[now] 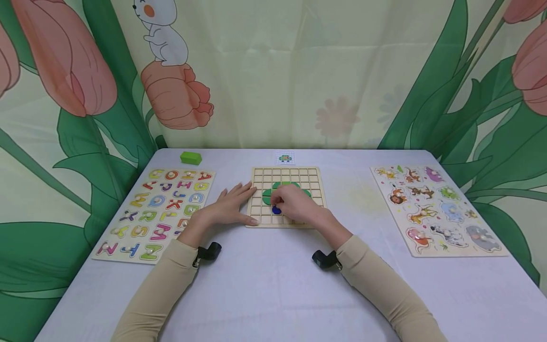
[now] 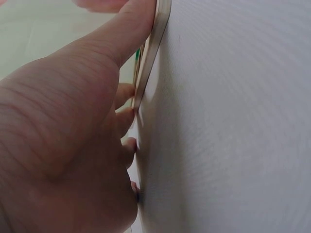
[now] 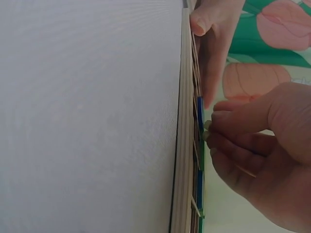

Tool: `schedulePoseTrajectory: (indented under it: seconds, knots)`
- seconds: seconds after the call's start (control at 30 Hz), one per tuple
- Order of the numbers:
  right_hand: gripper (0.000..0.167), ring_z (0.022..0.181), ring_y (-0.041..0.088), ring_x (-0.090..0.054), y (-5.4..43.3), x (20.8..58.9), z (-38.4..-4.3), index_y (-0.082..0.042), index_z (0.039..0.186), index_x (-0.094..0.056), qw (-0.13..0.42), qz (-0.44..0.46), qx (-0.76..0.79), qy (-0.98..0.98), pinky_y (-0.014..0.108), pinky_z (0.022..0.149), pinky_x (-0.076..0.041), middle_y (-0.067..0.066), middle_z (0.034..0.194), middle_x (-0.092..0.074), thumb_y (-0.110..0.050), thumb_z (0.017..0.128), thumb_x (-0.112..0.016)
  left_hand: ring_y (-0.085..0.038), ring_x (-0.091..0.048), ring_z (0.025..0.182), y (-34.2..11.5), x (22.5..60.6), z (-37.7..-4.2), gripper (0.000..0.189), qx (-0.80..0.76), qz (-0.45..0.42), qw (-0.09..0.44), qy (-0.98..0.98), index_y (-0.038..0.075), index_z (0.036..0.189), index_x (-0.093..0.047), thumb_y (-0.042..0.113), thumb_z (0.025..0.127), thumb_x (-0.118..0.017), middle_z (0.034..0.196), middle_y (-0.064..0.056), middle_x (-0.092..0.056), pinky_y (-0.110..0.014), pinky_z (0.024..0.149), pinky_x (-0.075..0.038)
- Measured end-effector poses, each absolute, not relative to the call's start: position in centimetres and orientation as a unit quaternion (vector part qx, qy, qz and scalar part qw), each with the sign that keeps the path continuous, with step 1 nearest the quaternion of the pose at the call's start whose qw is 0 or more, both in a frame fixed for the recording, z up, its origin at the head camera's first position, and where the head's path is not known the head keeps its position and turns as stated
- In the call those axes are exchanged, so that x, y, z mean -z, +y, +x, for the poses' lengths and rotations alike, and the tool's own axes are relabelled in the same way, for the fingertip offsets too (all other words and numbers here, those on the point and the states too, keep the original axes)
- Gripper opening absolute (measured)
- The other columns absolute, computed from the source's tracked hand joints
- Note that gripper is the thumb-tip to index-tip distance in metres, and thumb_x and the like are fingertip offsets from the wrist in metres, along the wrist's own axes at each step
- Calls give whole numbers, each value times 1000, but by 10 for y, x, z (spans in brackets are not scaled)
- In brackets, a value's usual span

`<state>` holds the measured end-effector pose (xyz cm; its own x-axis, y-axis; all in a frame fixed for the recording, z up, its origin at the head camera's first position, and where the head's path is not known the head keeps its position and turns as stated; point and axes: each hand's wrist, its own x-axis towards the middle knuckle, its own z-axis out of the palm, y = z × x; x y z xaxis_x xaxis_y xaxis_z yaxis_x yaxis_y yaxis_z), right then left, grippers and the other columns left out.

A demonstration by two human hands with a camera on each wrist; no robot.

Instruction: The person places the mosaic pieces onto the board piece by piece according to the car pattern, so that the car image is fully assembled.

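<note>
A wooden grid board lies mid-table with round green pieces, a light green piece and a blue piece on it. My left hand lies at its left side, fingers spread and thumb on the near left corner. In the left wrist view the thumb rests along the board's edge. Over the board, my right hand has its fingers curled, tips close by the blue piece. The right wrist view shows those fingertips right at the pieces; I cannot tell whether they pinch one.
An alphabet puzzle board lies to the left, an animal puzzle board to the right. Behind the grid board is a small pattern card. A green block sits at the back left. A printed curtain hangs behind the table.
</note>
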<state>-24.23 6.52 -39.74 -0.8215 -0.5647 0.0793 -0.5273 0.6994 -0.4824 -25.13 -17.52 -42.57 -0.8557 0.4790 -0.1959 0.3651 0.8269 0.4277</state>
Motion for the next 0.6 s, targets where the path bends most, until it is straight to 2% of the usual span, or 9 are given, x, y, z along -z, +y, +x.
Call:
schedulePoseTrajectory:
  seconds: [0.27, 0.6]
  knots:
    - [21, 83, 13, -58, 65, 395, -241, -12, 93, -77, 42, -304, 239, 921, 28, 76, -53, -2, 89, -70, 2, 91, -62, -28, 2, 157, -175, 425, -252, 111, -190, 224, 149, 944, 25, 161, -17, 73, 75, -69, 170, 4, -5, -61, 124, 1]
    - [24, 89, 12, -62, 72, 392, -240, -11, 101, -77, 58, -281, 262, 921, 30, 83, -55, 0, 97, -73, 2, 91, -60, -29, 2, 157, -174, 425, -250, 111, -192, 223, 152, 943, 25, 161, -17, 72, 76, -70, 170, 3, -5, -62, 123, 1]
